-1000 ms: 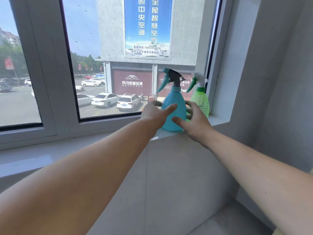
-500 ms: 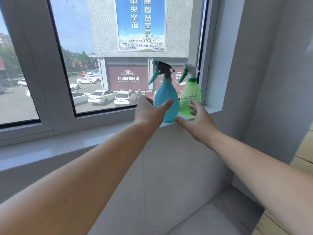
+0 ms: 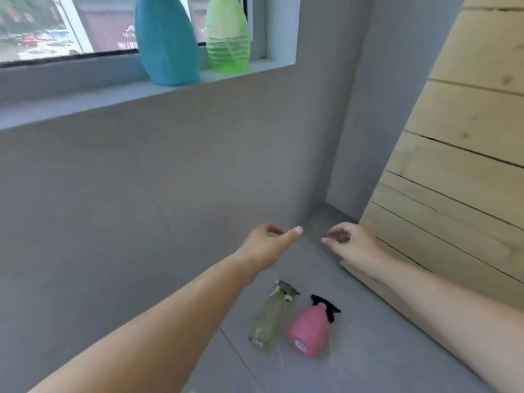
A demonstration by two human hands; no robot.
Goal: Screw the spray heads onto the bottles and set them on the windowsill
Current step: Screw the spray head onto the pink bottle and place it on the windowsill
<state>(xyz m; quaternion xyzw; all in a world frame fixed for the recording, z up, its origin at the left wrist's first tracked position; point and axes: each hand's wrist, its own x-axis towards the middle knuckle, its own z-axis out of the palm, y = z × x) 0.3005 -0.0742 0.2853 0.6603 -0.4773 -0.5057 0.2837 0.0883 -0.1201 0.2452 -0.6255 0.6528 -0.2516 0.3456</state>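
Fingers of both the left hand and right hand curl loosely and hold nothing, above a pink bottle and clear bottle lying on the floor, while the blue bottle and green bottle stand side by side on the windowsill.
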